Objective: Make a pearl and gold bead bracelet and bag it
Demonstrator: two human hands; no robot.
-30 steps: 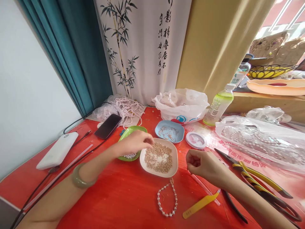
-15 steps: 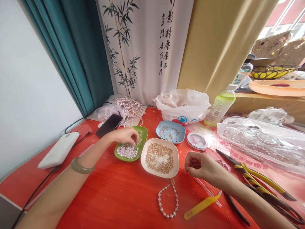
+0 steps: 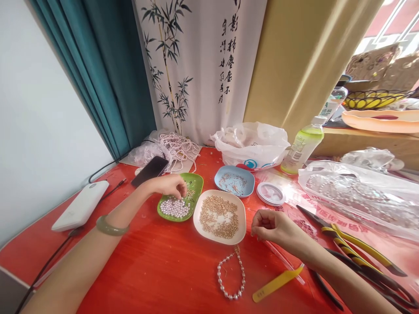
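My left hand reaches over the green tray, thumb and fingers pinched together just above the pearl beads. Whatever is in that pinch is too small to make out. To the right of the cream tray and its gold beads, my right hand hovers with curled fingers and thumb pressed together. Nothing I can name shows at its fingertips. Below the cream tray lies a pearl bracelet in a loop. Yellow tweezers rest on the red table to its right.
A blue tray of small metal pins and a round white case sit behind. Pliers lie at right, near a bag of bead strands. A bottle, a phone and a white power bank stand around.
My left hand has shifted slightly left over the green tray, still pinched. My right hand has moved a little left and down, its fingers still curled.
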